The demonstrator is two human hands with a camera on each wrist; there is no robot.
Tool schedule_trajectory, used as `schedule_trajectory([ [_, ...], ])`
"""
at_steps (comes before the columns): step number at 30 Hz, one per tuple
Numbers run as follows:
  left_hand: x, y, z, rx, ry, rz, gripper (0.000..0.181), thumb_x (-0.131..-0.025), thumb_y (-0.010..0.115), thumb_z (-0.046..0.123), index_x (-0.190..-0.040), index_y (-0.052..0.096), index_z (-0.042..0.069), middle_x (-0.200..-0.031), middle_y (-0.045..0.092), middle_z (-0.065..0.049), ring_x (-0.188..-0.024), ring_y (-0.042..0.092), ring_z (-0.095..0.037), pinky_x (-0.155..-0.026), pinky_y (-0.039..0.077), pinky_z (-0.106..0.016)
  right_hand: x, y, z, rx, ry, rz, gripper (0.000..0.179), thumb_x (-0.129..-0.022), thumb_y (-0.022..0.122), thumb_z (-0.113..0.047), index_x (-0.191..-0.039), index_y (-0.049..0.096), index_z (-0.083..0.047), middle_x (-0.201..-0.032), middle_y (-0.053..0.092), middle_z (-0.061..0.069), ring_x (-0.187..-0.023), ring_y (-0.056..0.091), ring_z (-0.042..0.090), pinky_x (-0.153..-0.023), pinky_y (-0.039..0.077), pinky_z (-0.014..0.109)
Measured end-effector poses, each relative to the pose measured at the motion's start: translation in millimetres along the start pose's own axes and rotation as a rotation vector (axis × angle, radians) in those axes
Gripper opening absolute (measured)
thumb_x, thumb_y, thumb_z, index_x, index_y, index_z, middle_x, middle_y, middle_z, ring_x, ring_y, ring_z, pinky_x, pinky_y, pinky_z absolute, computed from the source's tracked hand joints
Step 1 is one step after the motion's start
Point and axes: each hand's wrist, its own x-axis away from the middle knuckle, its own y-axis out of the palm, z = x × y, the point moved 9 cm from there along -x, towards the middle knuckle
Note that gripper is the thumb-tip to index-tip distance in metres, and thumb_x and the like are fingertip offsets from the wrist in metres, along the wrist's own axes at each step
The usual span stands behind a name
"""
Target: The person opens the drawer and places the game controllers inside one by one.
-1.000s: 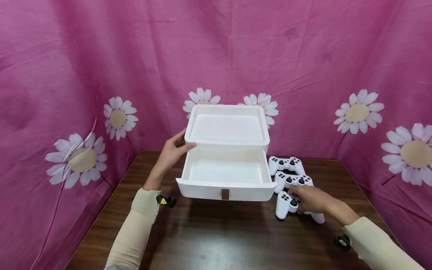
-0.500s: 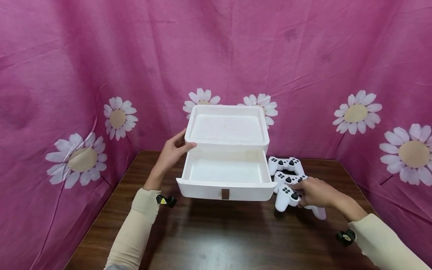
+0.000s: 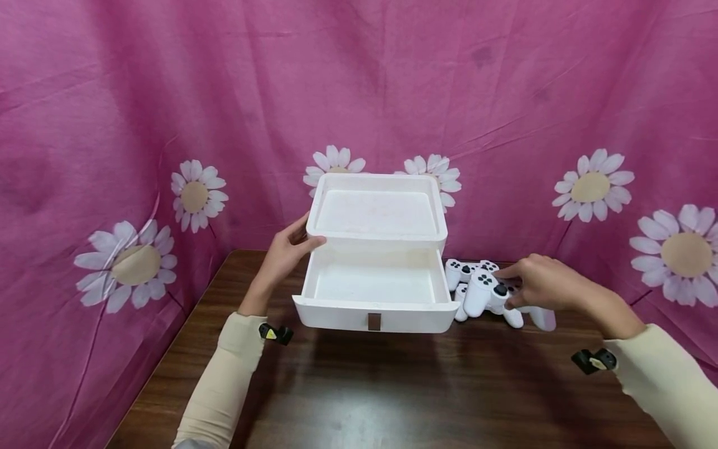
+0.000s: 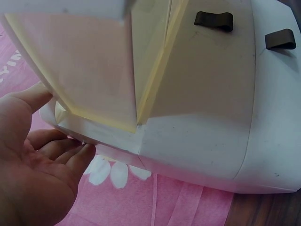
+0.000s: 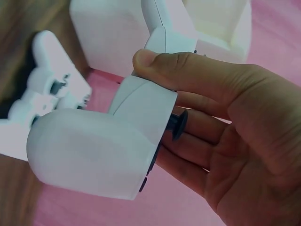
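Note:
A white drawer unit [image 3: 377, 239] with a tray-like top stands mid-table, its upper drawer [image 3: 336, 317] pulled out with a bare interior. My left hand [image 3: 285, 252] grips the unit's left front corner, thumb at the front edge and fingers along the side. To the right of the drawer, my right hand [image 3: 552, 284] pinches a white game controller [image 3: 478, 296] by its middle, thumb on the underside [image 5: 146, 59] and fingers on the stick side. The held controller is raised and overlaps two other white controllers in the head view.
The back controller [image 3: 453, 274] and another controller [image 3: 461, 305] lie on the brown wooden table [image 3: 359, 386], right beside the unit. Lower drawers with a dark pull tab [image 4: 214, 21] show in the left wrist view. A pink flowered curtain [image 3: 381, 87] surrounds the table.
My right hand has lifted the front controller off the table and moved it up, away and slightly right. The left hand and the drawer have stayed in place.

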Motion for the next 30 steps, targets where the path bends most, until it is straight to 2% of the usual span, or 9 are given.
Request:
schedule_trajectory([
  [4,-0.3,-0.5,0.2,0.000,0.000,0.003,0.076,-0.096,0.083,0.038,-0.162,0.046,0.030,-0.163,0.052,-0.002,-0.140,0.060,-0.026,-0.109,0.056,-0.052,-3.7,-24,-5,0.016,0.010,-0.005,0.060,-0.072,0.098,-0.034,-0.124,0.081,-0.009,-0.098,0.083,0.000,-0.071,0.060,0.004,-0.065,0.057,0.036],
  [9,-0.5,-0.8,1.0,-0.006,0.003,0.006,0.077,-0.095,0.082,0.039,-0.162,0.046,0.030,-0.164,0.052,-0.002,-0.140,0.060,-0.026,-0.108,0.057,-0.052,-8.0,-51,-13,0.027,0.022,-0.005,0.062,-0.073,0.098,-0.033,-0.127,0.080,-0.010,-0.090,0.080,-0.007,-0.068,0.057,0.003,-0.062,0.052,0.030],
  [17,-0.9,-1.0,-0.1,0.000,0.004,0.009,0.076,-0.096,0.082,0.036,-0.163,0.046,0.029,-0.164,0.051,-0.003,-0.142,0.058,-0.026,-0.109,0.056,-0.050,-19.8,-91,-37,0.019,-0.019,0.005,0.059,-0.074,0.098,-0.028,-0.127,0.080,-0.010,-0.089,0.081,-0.008,-0.067,0.057,0.001,-0.064,0.053,0.025],
  [20,-0.3,-1.3,-0.5,0.003,0.001,0.007,0.076,-0.096,0.083,0.037,-0.162,0.046,0.029,-0.164,0.051,-0.002,-0.142,0.058,-0.026,-0.110,0.056,-0.051,-26.4,-101,-47,0.023,-0.022,-0.009,0.061,-0.074,0.098,-0.029,-0.129,0.079,-0.010,-0.090,0.081,-0.007,-0.068,0.058,0.003,-0.063,0.053,0.025],
  [25,0.6,-1.4,-0.1,0.002,0.002,-0.002,0.076,-0.096,0.082,0.039,-0.162,0.046,0.032,-0.164,0.051,-0.001,-0.142,0.058,-0.026,-0.110,0.055,-0.053,-38.4,-113,-64,0.046,-0.008,-0.020,0.064,-0.073,0.098,-0.033,-0.131,0.078,-0.012,-0.080,0.075,-0.010,-0.066,0.055,0.008,-0.060,0.049,0.027],
  [30,0.2,-0.7,-0.5,0.007,-0.001,-0.008,0.075,-0.097,0.081,0.037,-0.162,0.045,0.031,-0.165,0.050,-0.001,-0.144,0.056,-0.026,-0.111,0.054,-0.053,-51.3,-121,-87,0.085,-0.061,-0.009,0.061,-0.071,0.098,-0.032,-0.127,0.081,-0.015,-0.076,0.072,-0.012,-0.066,0.052,0.009,-0.060,0.045,0.030],
])
